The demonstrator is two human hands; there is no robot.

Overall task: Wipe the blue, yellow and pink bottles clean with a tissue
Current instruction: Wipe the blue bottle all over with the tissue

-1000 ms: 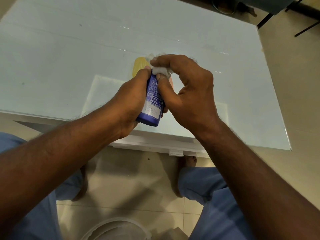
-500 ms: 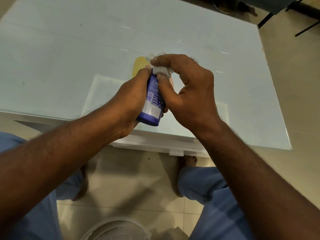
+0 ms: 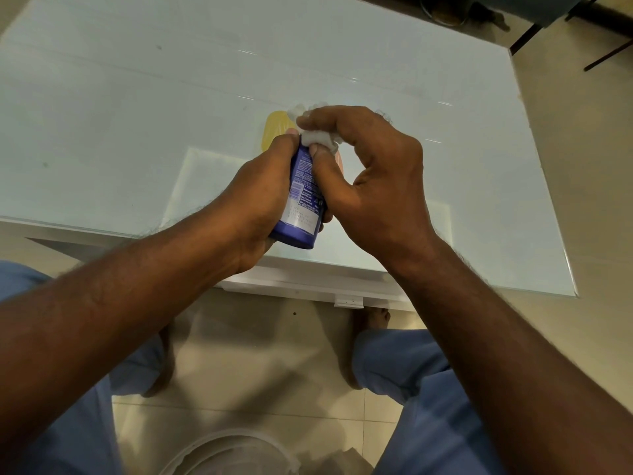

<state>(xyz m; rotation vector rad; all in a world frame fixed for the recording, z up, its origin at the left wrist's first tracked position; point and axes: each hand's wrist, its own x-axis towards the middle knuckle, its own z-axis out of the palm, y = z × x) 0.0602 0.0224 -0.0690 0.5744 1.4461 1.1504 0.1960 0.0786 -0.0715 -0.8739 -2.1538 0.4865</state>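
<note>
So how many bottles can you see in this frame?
3. The blue bottle is held in the left hand; the yellow bottle and a sliver of the pink bottle lie behind the hands, mostly hidden.

We count three bottles: one blue bottle [image 3: 300, 204] at frame centre, one yellow bottle [image 3: 275, 129] above it, and one pink bottle [image 3: 339, 162], mostly hidden. We count one tissue [image 3: 317, 138], two hands, left hand [image 3: 260, 197] and right hand [image 3: 371, 176], and one table [image 3: 137, 108].
</note>
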